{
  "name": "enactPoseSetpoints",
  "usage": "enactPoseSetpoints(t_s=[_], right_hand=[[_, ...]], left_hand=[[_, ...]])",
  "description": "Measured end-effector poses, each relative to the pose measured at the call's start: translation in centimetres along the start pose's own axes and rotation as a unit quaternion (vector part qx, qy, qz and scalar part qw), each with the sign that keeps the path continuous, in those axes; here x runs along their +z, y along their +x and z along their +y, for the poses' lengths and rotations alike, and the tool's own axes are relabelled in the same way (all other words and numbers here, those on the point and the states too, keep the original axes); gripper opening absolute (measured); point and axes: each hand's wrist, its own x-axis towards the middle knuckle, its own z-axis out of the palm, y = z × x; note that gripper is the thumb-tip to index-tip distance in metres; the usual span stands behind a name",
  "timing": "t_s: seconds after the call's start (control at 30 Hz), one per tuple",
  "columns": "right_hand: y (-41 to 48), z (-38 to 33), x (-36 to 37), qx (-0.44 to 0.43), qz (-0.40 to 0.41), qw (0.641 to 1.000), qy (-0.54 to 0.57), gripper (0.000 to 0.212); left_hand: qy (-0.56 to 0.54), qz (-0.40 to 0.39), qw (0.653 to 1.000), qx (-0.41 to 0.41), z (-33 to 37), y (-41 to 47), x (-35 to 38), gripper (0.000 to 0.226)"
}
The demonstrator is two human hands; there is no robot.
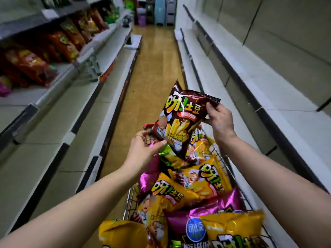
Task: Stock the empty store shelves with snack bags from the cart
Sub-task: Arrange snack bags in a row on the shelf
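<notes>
A brown potato-stick snack bag [180, 120] hangs just above the far end of the cart [222, 159], held by both hands. The right hand [221, 120] grips its top corner and the left hand [145, 149] pinches its lower edge. Held only by slick foil edges, it could slip onto the heaped yellow bags [197, 185] in the cart and knock one over the rim. The empty shelves [250, 90] lie right of the cart.

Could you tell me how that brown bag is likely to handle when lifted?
Probably light: the right hand and left hand hold the brown bag by its corners only. Puffed, so likely crushable under a hard grip. Its glossy film may be slippery.
</notes>
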Motion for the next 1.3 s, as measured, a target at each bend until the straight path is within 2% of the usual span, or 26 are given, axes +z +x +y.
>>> enactPoseSetpoints(t_s=[0.07,0.13,0.23,0.27,0.37,0.4,0.47,0.6,0.9,1.0,1.1,1.3], right_hand=[[-1.5,-2.4,-2.0,0.004,-0.016,1.000,0.003,0.016],[-3.1,-4.7,-3.7,0.010,-0.021,1.000,0.006,0.019],[-5.5,-8.0,-5.8,0.015,-0.016,1.000,0.022,0.021],[-6.2,-9.0,-6.3,0.014,-0.011,1.000,0.023,0.021],[-8.5,-11.9,-7.8,0.007,-0.003,1.000,0.019,0.022],[-9.4,-12.9,-8.2,0.008,-0.009,1.000,0.017,0.024],[-11.8,-15.0,-8.6,0.024,-0.036,0.999,0.002,0.033],[-17.5,-18.0,-9.6,0.044,-0.047,0.994,-0.084,0.075],[-28.8,-27.9,-17.3,-0.086,0.110,0.979,-0.151,0.077],[-32.9,-30.4,-20.2,-0.119,0.169,0.962,-0.177,0.074],[-37.0,-32.0,-22.9,-0.131,0.226,0.945,-0.197,0.072],[-44.8,-34.1,-27.3,-0.144,0.331,0.904,-0.230,0.061]], left_hand=[[-0.001,-0.024,0.999,0.024,1.5,-0.7,0.3,0.067],[0.037,-0.057,0.997,0.031,2.6,-1.2,0.5,0.098],[0.000,-0.159,0.987,0.016,4.5,-2.7,0.8,0.128],[-0.010,-0.192,0.981,0.013,4.9,-3.1,1.0,0.123],[-0.026,-0.271,0.961,0.041,6.9,-5.3,1.5,0.065],[-0.039,-0.272,0.960,0.051,7.6,-6.1,1.8,0.055],[-0.078,-0.264,0.959,0.065,9.3,-7.8,2.1,0.052],[-0.144,-0.276,0.945,0.103,12.9,-11.1,3.4,0.040],[-0.161,-0.406,0.879,0.192,20.6,-21.2,10.4,0.074],[-0.157,-0.455,0.850,0.214,22.5,-25.1,13.1,0.057],[-0.156,-0.488,0.831,0.214,23.7,-29.1,15.5,0.061],[-0.137,-0.569,0.774,0.239,25.7,-36.7,19.2,0.050]])
